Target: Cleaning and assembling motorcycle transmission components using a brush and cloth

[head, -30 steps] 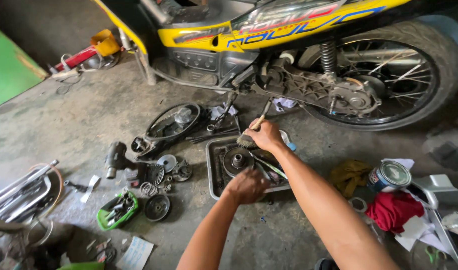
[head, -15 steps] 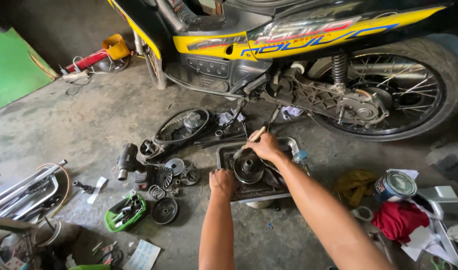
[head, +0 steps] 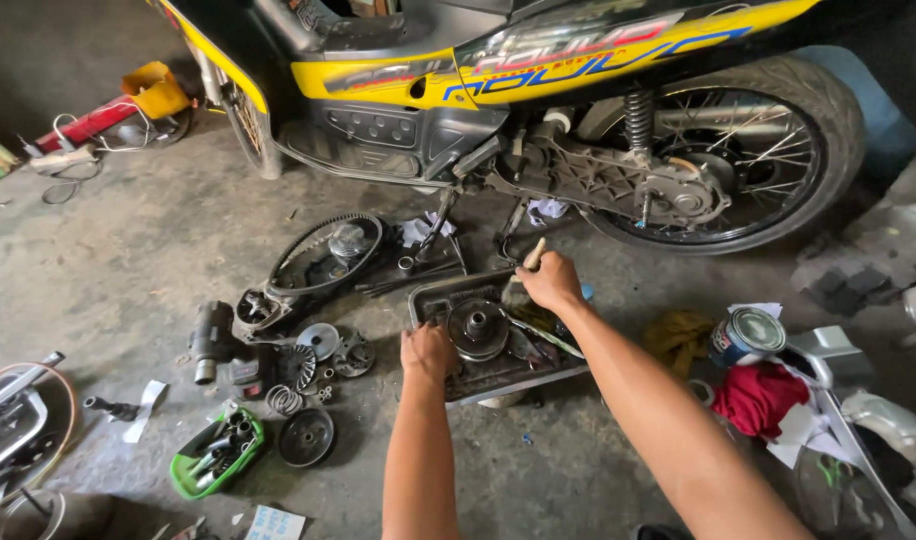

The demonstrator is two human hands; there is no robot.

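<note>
Hands over metal tray (head: 433, 297): left hand (head: 427, 352) fisted at edge, right hand (head: 551, 282) gripping brush (head: 527, 259)

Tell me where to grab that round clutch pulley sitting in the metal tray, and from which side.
Grip the clutch pulley by its round outer rim, coming straight down from above. It lies flat in the metal tray with its hub facing up, so the rim is exposed. The left hand is at its left edge; the right hand holds a wooden-handled tool.

Grey stained concrete floor (head: 128, 250), daylight from the left, dim shadowed corner at upper left
</note>
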